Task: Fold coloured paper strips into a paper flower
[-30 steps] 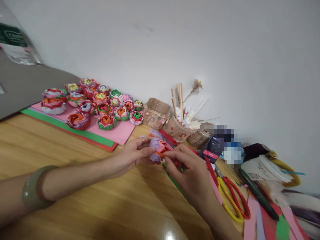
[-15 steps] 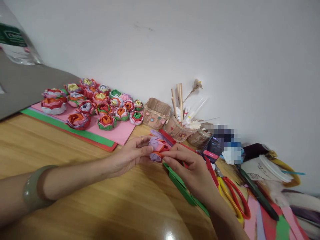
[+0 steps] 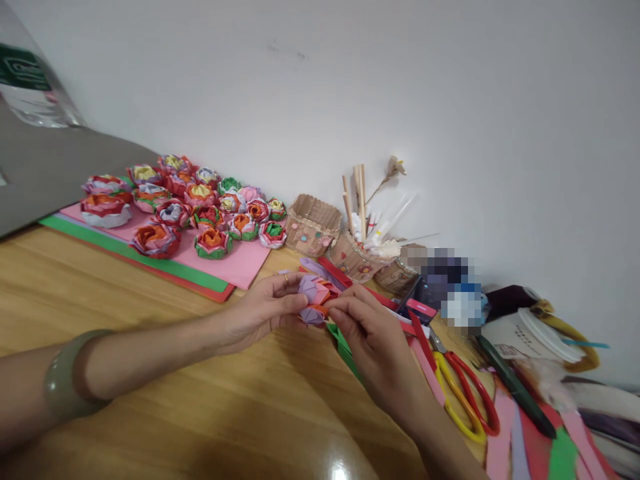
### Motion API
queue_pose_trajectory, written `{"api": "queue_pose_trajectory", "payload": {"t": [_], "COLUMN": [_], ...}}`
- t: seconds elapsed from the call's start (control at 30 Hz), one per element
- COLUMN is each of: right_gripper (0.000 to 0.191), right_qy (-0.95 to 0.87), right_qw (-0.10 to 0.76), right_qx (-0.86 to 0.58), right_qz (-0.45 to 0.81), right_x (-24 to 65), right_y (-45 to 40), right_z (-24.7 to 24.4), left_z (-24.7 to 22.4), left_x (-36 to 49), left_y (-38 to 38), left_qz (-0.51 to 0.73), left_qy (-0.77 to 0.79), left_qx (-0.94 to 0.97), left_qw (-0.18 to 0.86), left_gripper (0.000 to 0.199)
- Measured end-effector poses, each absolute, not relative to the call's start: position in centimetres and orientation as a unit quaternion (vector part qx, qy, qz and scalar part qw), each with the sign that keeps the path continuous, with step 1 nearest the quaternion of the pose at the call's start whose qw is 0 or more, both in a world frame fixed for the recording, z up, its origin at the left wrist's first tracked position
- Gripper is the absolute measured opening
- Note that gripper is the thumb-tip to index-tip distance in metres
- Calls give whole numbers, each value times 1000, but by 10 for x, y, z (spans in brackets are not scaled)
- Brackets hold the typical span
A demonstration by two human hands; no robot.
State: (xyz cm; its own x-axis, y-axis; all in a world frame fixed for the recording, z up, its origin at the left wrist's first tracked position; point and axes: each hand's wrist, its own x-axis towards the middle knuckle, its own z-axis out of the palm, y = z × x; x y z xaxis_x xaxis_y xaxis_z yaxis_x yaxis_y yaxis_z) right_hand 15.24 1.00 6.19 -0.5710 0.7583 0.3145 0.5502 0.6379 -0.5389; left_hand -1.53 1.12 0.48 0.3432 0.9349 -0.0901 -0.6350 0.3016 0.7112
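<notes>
- L hand (image 3: 260, 313) + R hand (image 3: 373, 340): fingers of both clamped on paper flower (image 3: 315, 298), just above desk (image 3: 200, 400).
- Scissors (image 3: 467, 393) near R hand, toward desk's right edge.

The right hand (image 3: 373, 340) is sliding back over the green paper strips (image 3: 343, 347), its fingertips (image 3: 336, 305) pinching closer against the paper flower (image 3: 314, 297).

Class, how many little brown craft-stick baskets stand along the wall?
3 brown craft-stick baskets in a row by the wall: one beside the pink paper sheet, one right of it holding wooden sticks, one further right, partly hidden. Clutter may hide more.
</notes>
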Motion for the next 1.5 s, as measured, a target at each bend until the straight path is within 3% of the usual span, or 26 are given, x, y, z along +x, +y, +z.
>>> {"api": "queue_pose_trajectory", "payload": {"t": [0.27, 0.6, 0.73, 1.1, 1.33, 1.5], "right_gripper": [13, 11, 17, 7, 21, 24], "right_qy": [-870, -862, -867, -852, -840, -883], "right_qw": [332, 302, 296, 309, 411, 372], "right_qx": [-339, -349, -346, -383, -350, -286], "right_qz": [137, 212, 201, 178, 54, -18], "right_x": [151, 153, 154, 151, 154, 157], "right_y": [9, 13, 14, 13, 10, 9], "right_z": [62, 66, 68, 64, 60, 50], "left_z": [8, 3, 2, 4, 7, 8], "left_x": [-14, -15, -15, -13, -15, -16], "left_y": [12, 10, 12, 11, 12, 12], "left_qz": [515, 512, 525, 529, 520, 528], "left_qy": [249, 256, 256, 261, 242, 234], "left_qx": [294, 306, 301, 287, 285, 270], "left_qw": [766, 761, 754, 755, 768, 770], "left_gripper": [34, 38, 36, 40, 27, 34]}}
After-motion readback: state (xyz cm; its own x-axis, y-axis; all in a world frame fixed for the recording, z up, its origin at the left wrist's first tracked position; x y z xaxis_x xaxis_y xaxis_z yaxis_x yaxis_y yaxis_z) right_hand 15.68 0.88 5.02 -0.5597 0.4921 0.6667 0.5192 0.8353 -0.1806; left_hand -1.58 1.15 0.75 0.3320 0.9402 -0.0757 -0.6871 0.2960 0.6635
